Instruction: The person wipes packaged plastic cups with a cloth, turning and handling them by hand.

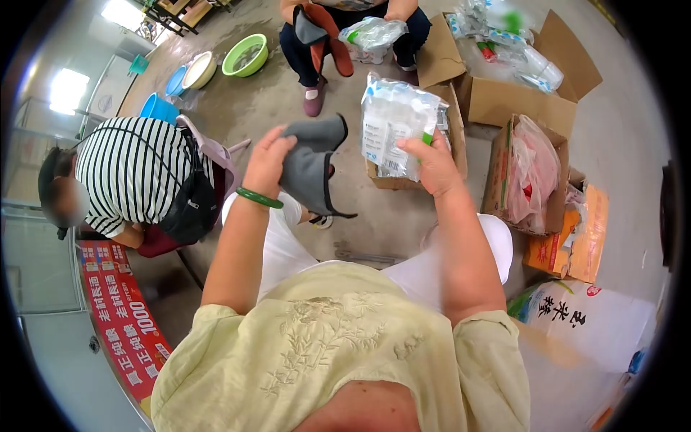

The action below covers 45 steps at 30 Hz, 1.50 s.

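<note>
My left hand (266,160) is closed on the edge of a grey cloth piece (311,169) with black trim, which hangs in folds above the floor. In my right hand (437,164), pinched between thumb and fingers, is a clear plastic bag (392,119) with blue and white print and a barcode. The bag is over an open cardboard box (455,137), hiding much of its contents. Across from me, a person holds a grey and red cloth piece (317,39) in one hand, with a clear plastic package (373,32) by the other.
On the right stand a large carton (497,97) of plastic packages, a box with a pink bag (536,173), and an orange carton (579,237). A person in a striped shirt (137,169) bends over at left. Behind are several basins, including a green one (245,56).
</note>
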Tool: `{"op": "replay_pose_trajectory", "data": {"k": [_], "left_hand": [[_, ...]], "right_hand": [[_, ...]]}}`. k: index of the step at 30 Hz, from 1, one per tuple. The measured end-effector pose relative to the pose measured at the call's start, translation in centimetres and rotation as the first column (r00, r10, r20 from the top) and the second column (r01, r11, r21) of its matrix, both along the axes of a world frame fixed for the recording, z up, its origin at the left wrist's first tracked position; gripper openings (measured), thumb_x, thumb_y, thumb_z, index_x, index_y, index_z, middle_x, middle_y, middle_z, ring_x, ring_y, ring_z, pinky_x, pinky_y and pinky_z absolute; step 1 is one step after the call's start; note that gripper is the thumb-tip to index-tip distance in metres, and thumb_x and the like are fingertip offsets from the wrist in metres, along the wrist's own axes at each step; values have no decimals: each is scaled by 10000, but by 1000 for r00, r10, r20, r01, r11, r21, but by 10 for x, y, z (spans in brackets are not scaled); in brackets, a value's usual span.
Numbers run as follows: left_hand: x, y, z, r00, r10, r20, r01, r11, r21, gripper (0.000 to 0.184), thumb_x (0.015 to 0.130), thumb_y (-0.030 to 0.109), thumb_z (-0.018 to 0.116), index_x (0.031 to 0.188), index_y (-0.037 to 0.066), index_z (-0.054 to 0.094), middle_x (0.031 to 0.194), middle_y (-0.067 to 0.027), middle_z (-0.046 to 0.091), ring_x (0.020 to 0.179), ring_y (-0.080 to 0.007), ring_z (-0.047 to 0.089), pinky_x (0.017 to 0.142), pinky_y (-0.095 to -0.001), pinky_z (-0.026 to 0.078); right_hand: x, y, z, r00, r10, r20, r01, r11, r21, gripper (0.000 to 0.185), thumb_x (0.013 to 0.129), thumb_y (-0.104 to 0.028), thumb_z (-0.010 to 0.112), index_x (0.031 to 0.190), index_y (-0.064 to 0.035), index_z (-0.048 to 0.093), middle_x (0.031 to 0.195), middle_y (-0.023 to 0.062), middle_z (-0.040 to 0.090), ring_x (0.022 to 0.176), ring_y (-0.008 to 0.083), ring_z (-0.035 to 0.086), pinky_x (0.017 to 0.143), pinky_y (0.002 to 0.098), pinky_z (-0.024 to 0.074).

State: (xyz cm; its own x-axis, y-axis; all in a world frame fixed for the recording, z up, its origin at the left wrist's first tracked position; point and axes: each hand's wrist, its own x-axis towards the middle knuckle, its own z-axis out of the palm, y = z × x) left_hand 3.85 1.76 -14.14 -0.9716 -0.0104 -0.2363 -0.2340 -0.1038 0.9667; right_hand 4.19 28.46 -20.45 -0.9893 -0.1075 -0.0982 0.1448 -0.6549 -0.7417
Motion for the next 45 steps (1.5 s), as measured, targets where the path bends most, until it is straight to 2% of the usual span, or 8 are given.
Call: {"op": "replay_pose_trajectory", "data": {"k": [4, 6, 20, 24, 30, 37, 41, 45], "left_hand": [[2, 24, 44, 930, -116, -349, 105, 993, -48, 332, 848, 47, 508, 1173, -4, 551, 1103, -69, 611, 958, -150, 588, 852, -267, 453], [4, 41, 49, 565, -467, -680, -88, 785, -613, 390, 805, 19, 512, 1191, 44, 558, 1183, -112, 585, 994, -223, 602, 855, -316, 471], [-3, 22, -5, 799, -582, -152, -13, 236, -972, 430, 761, 35, 482, 1184, 89, 534, 1229, -112, 533, 1033, -346, 549, 857, -387, 462], [2, -18, -44, 869, -493, -40, 82, 224, -971, 383, 785, 69, 486, 1154, 126, 569, 1165, -108, 574, 983, -314, 579, 832, -376, 472], [-9, -21, -8, 993, -113, 14, 114, 968, -226, 354, 818, 45, 486, 1161, 12, 567, 1055, -69, 632, 977, -150, 586, 867, -258, 441], [-14, 50, 56, 878, -171, -446, 145, 985, -91, 343, 840, 76, 499, 1174, 19, 556, 1115, -68, 603, 1015, -153, 564, 897, -265, 428], [-9, 97, 23, 514, -731, -449, -81, 480, -874, 466, 746, 36, 524, 1211, 71, 505, 1304, -156, 470, 1033, -343, 557, 881, -401, 464], [32, 125, -12, 548, -783, -293, -126, 270, -955, 553, 664, 8, 588, 1201, 116, 516, 1283, -131, 482, 903, -303, 591, 747, -392, 505]], "right_hand": [[0, -4, -10, 996, 78, -49, -66, 974, 215, 541, 709, -32, 684, 1219, -67, 505, 1141, 45, 583, 1035, 166, 546, 905, 331, 430], [3, -7, -7, 994, 98, -58, -80, 965, 250, 539, 711, -30, 679, 1220, -68, 507, 1138, 43, 584, 1028, 156, 546, 898, 325, 430], [14, -5, -1, 957, 291, 7, -267, 867, 420, 547, 689, -71, 703, 1205, -40, 523, 1069, 23, 603, 955, 127, 558, 856, 286, 442], [4, 6, 4, 997, 76, 11, -76, 997, 16, 514, 747, -88, 692, 1226, -53, 511, 1129, 38, 591, 1034, 165, 551, 921, 329, 424], [-5, 2, 10, 1000, 8, 27, 2, 941, -339, 523, 878, -310, 606, 1308, -73, 427, 1304, 72, 484, 1203, 216, 457, 1024, 402, 350], [-1, -12, 12, 980, 196, 15, -169, 877, -451, 530, 952, -453, 382, 1323, -77, 420, 1316, 93, 481, 1213, 248, 456, 1036, 435, 335], [1, -17, 11, 982, 184, 37, -154, 900, -409, 509, 952, -462, 368, 1304, -103, 447, 1291, 67, 511, 1195, 231, 473, 1024, 429, 347], [1, -3, 3, 971, 133, 201, -35, 903, -429, 542, 925, -507, 403, 1255, -85, 489, 1223, 88, 559, 1106, 235, 541, 965, 414, 409]]}}
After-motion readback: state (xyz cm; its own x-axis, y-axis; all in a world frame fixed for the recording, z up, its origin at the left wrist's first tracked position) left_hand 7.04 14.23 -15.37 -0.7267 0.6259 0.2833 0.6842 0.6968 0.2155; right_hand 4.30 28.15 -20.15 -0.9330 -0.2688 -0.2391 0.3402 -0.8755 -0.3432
